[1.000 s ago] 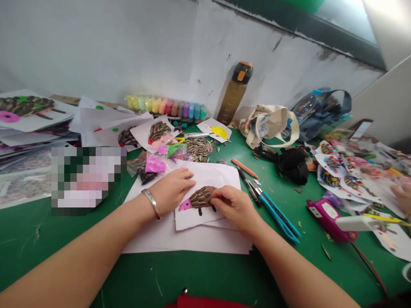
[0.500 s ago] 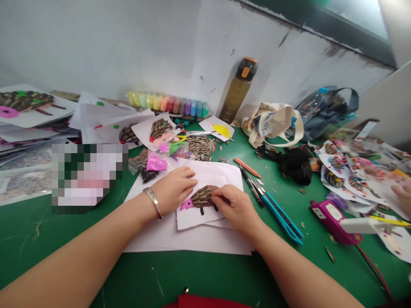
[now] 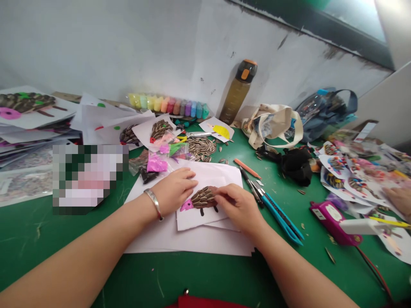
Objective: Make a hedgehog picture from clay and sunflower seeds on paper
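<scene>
A hedgehog picture [image 3: 204,197] lies on a small white card [image 3: 189,221]. Its pink clay head points left, sunflower seeds overlap across its back, and bare brown clay shows at the right end. My left hand [image 3: 175,190], with a silver bangle at the wrist, rests flat on the paper with its fingers stretched toward the hedgehog. At the hedgehog's right end, my right hand [image 3: 239,209] has thumb and fingertips pinched against the brown clay; whatever is between them is hidden. Larger white sheets [image 3: 154,239] lie under the card.
Loose sunflower seeds [image 3: 202,147] are heaped behind the card, beside bagged pink clay [image 3: 157,163]. A blue craft knife [image 3: 279,216], pens and an orange stick [image 3: 247,168] lie right. A magenta glue gun [image 3: 334,222] sits further right, near another person's hand [image 3: 400,199].
My right fingertips have shifted slightly right along the brown clay, off the seeds. My left hand stays in place. The other person's hand has come further into view at the right.
</scene>
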